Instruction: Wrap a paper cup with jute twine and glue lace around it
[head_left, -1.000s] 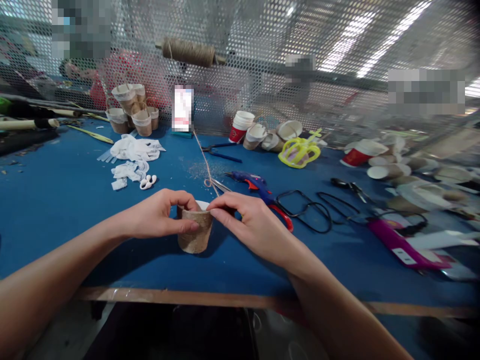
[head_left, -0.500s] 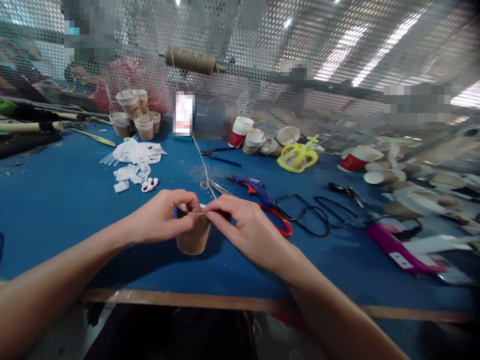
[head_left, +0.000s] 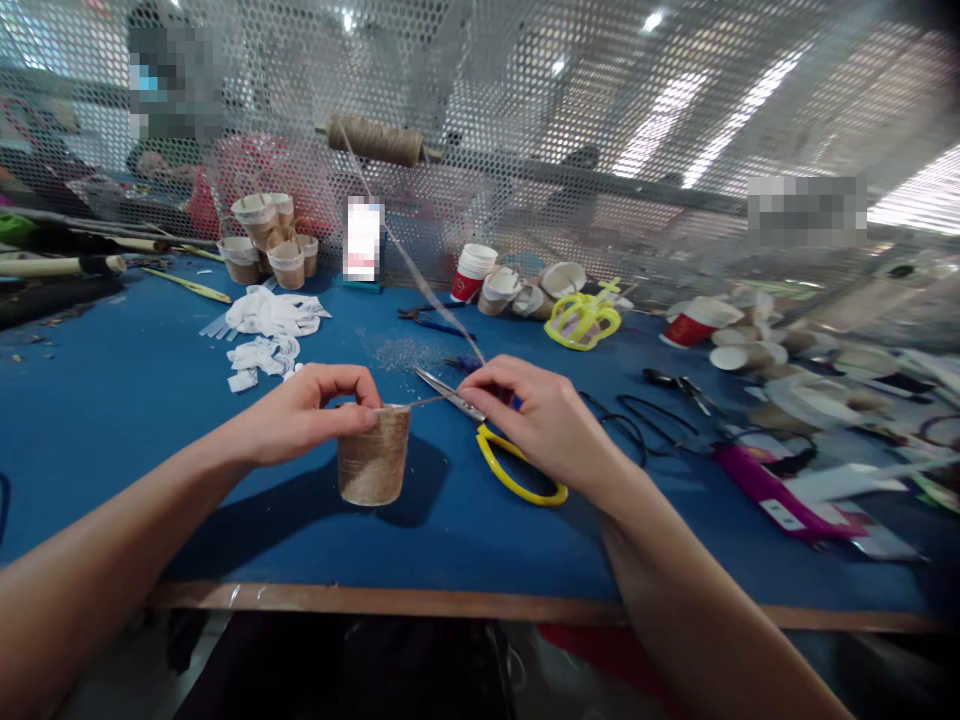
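Head view, only one. Twine-wrapped cup was roughly upright, narrow end down, long axis near vertical. Left hand gripped it from the cup's left: thumb on the outer wall, fingers hooked over the rim, tips hidden. Right hand was off the cup's right side, not touching it, thumb and finger pinched on the twine.

Key relation: cup lay left of the right fingers, with a short, straight, near-level run of twine bridging rim to pinch. From the pinch it ran up and back to the spool, beyond and well above the cup. Left hand was nearer, in contact; right linked only by the strand.

Surface: blue tabletop under the cup; couldn't tell if the base touched, shadow fell to its right. Scissors lay right of the cup, partly covered by the right hand. Pliers beyond it, white scraps beyond and left, purple power strip well right.

Room: perforated mesh stood behind the cup; a person sat or stood past it, far left.
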